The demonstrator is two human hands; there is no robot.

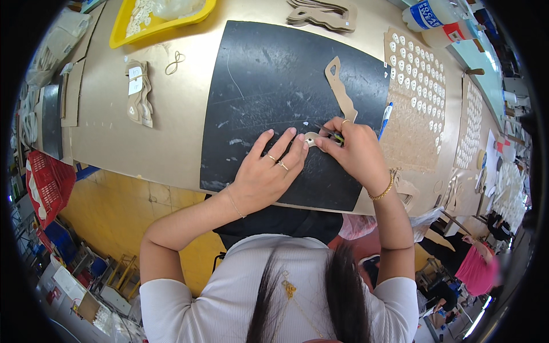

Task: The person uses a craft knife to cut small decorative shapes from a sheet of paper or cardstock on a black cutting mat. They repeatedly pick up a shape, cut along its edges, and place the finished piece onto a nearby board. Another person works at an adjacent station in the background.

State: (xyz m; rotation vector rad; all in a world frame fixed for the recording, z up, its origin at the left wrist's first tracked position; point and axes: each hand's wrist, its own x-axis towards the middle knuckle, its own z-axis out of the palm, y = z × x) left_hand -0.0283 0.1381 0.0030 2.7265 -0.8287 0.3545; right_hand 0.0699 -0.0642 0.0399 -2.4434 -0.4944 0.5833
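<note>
At the table's far right corner lie two plastic bottles on their sides: one clear bottle with a blue label point(426, 15), and just beside it a bottle with a red-and-white label point(454, 31). On the left part of the table a bundle of tan cut-out pieces carries a small white paper label point(135, 80), roughly rectangular, tucked under its band. On the floor at the lower left stands a white box with a red mark point(55, 292), too small and blurred to tell more.
</note>
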